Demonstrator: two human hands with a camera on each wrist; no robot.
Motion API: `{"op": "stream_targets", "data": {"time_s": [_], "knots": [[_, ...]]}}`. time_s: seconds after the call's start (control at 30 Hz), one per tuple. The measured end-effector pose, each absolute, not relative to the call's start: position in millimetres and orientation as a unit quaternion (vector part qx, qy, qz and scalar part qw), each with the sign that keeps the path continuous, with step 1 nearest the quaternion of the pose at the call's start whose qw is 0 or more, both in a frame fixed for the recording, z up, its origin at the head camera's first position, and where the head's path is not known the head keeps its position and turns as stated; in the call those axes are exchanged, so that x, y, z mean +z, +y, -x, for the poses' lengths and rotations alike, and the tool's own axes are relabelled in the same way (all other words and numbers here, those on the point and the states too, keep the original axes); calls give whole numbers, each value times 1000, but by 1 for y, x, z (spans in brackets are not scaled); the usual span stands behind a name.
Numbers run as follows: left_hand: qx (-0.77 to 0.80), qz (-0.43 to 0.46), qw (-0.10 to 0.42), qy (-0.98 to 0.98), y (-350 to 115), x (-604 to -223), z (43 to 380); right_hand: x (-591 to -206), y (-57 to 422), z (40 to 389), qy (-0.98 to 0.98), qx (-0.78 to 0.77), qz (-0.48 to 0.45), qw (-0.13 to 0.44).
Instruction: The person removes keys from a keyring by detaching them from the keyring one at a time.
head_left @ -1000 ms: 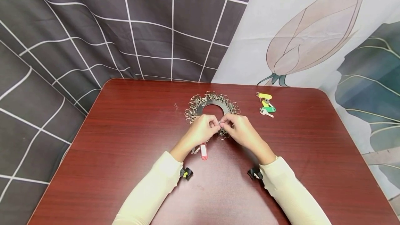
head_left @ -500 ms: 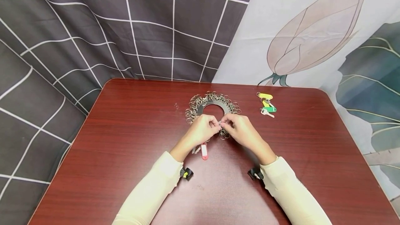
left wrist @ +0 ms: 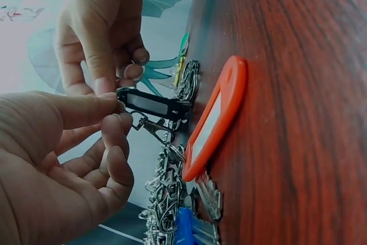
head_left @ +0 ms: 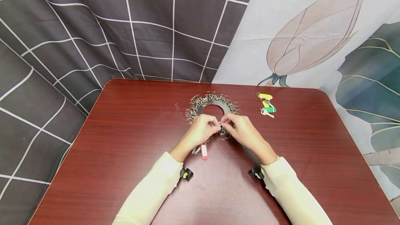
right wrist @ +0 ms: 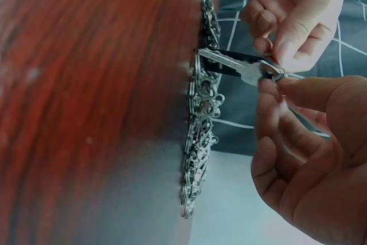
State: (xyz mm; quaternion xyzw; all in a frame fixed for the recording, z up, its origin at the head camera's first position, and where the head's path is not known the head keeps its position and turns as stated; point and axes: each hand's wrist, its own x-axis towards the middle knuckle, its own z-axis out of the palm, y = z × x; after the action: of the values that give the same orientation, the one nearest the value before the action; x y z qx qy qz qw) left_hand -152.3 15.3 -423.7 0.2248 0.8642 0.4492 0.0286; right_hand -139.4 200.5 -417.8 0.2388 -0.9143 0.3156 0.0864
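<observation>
Over the near side of a flat grey ring plate [head_left: 199, 109], fringed with small metal rings and clasps [head_left: 213, 96], my two hands meet fingertip to fingertip. My left hand [head_left: 203, 127] pinches a small split key ring between thumb and forefinger; my right hand [head_left: 240, 128] pinches at the same spot. From there hang a black key tag [left wrist: 150, 104] with a pale label and a silver key [right wrist: 250, 74]. Close under the left fingertips is a metal clasp [left wrist: 155, 129]. The split ring is mostly hidden by the fingertips.
A red key tag [head_left: 204, 151] with keys [left wrist: 210, 196] lies at the plate's near left edge, beside a blue tag [left wrist: 184, 228]. Yellow [head_left: 265, 96] and green [head_left: 268, 109] tags with keys lie at the back right of the wooden table [head_left: 140, 124]. Curtains hang behind.
The right fingertips have shifted slightly, and more of the small dark thing between the hands shows. Both arms and the other tags stay where they were.
</observation>
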Motion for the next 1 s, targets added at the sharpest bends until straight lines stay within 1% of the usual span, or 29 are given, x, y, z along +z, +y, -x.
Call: {"op": "stream_targets", "data": {"time_s": [0.13, 0.4, 0.57, 0.77, 1.0], "knots": [[451, -224, 26, 863, 15, -423, 151, -416, 200, 138, -920, 293, -245, 85], [423, -232, 34, 875, 14, -421, 152, -415, 200, 138, -927, 288, -224, 88], [419, -228, 39, 878, 15, -421, 151, -415, 199, 138, -922, 293, -237, 93], [432, -212, 35, 876, 16, -422, 151, -415, 199, 137, -915, 301, -250, 97], [439, -221, 27, 871, 16, -422, 151, -414, 200, 138, -920, 300, -232, 104]]}}
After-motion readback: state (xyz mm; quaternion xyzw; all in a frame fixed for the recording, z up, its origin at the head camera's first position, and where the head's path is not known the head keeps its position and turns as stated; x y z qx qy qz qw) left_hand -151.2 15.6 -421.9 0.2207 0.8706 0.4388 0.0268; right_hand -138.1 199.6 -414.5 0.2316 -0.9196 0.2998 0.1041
